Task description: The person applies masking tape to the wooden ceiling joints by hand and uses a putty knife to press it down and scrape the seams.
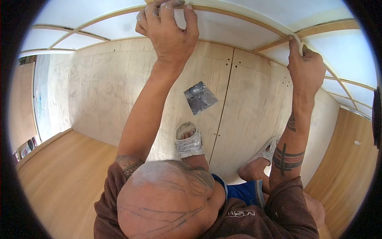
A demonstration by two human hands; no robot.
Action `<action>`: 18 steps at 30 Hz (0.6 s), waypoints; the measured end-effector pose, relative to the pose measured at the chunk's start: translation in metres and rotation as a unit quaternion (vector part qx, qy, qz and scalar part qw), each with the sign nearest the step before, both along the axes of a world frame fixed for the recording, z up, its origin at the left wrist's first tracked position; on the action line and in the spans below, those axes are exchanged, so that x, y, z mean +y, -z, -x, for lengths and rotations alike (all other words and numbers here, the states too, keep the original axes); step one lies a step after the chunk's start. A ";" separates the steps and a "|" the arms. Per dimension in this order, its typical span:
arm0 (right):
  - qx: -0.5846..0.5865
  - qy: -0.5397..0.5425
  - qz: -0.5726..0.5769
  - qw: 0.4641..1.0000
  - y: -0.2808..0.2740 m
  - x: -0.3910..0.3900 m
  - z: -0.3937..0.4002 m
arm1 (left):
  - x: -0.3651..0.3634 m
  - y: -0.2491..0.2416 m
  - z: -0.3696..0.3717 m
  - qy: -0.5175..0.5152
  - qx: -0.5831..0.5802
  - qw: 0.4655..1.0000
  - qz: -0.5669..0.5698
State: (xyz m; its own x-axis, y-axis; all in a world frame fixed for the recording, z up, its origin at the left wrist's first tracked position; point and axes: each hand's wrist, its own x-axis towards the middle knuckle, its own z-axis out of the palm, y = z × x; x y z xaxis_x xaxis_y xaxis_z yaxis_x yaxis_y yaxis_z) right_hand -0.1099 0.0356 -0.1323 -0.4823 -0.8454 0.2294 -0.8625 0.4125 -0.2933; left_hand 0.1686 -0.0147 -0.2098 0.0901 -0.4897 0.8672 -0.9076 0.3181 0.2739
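My left hand (169, 38), its fingertips dusted white, is bent over a wooden rail (234, 15) at the top. Something small and greyish shows at its fingertips, too unclear to name. Farther right, my right hand (305, 69) has its thumb and fingers closed on a thin pale strip (295, 42) where the wooden bars meet. That strip seems to run along the rail towards my left hand. White panels (230, 30) fill the spaces between the bars. A square dark grey sheet (201, 98) with pale smears lies on the plywood below, between my forearms.
Pale plywood (107, 91) with a dark seam and small holes spreads beneath my hands. My sandalled feet (189, 140) stand on it, and my bent knee (167, 195) is close below. Smooth brown boards (67, 171) border it at lower left and right. An opening with objects shows at far left.
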 end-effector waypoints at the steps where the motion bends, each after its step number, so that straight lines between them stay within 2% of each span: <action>1: 0.017 -0.010 0.040 0.999 0.005 0.000 0.002 | -0.001 0.002 -0.002 -0.001 -0.002 1.000 0.008; 5: 0.034 -0.006 0.014 0.999 -0.004 0.001 -0.003 | 0.002 0.002 0.000 0.011 -0.006 1.000 0.012; 6: 0.002 0.001 0.004 1.000 -0.007 0.001 -0.005 | 0.003 0.001 0.002 0.015 -0.003 1.000 0.012; 7: -0.030 0.008 -0.005 1.000 -0.009 0.002 -0.006 | 0.005 0.000 0.004 0.027 -0.015 1.000 0.004; 14: -0.028 0.011 0.000 1.000 -0.009 0.001 -0.003 | 0.012 -0.007 0.029 0.114 -0.042 0.992 -0.021; 18: -0.024 -0.005 0.015 1.000 -0.008 0.003 -0.002 | 0.007 -0.006 0.037 0.167 -0.051 0.985 0.008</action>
State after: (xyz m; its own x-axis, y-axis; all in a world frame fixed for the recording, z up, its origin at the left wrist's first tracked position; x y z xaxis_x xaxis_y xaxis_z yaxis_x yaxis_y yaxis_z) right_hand -0.1080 0.0383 -0.1248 -0.4856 -0.8429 0.2320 -0.8510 0.3949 -0.3463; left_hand 0.1313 -0.0080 -0.2039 -0.1616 -0.4632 0.8714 -0.7740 0.6073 0.1792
